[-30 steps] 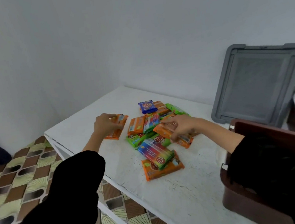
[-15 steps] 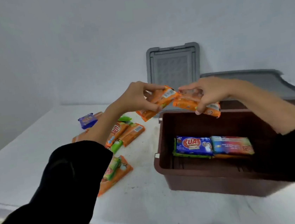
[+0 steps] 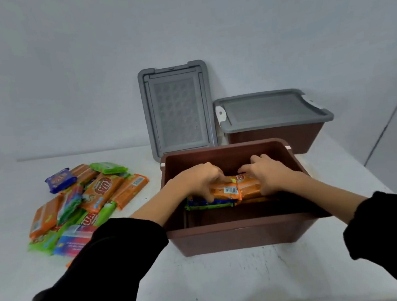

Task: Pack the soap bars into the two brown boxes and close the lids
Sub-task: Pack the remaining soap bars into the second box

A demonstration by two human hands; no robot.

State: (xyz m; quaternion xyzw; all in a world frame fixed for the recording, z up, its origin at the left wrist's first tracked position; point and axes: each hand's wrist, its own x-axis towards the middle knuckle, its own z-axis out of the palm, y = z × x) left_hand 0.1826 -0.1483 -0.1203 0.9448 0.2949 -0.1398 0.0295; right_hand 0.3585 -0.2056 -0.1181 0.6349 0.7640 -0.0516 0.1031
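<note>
An open brown box stands in the middle of the white table. Both my hands are inside it. My left hand grips an orange soap bar lying on a blue and green bar. Beside it, my right hand grips a second orange soap bar. A pile of several wrapped soap bars lies on the table at the left. A second brown box with its grey lid on stands at the back right.
A loose grey lid leans upright against the wall behind the open box. The white table runs to its front edge near the bottom of the view. A pale wall closes off the back.
Both hands, each with an orange soap bar, have come down from above the box rim into the open box. Before that they picked the bars from the pile.
</note>
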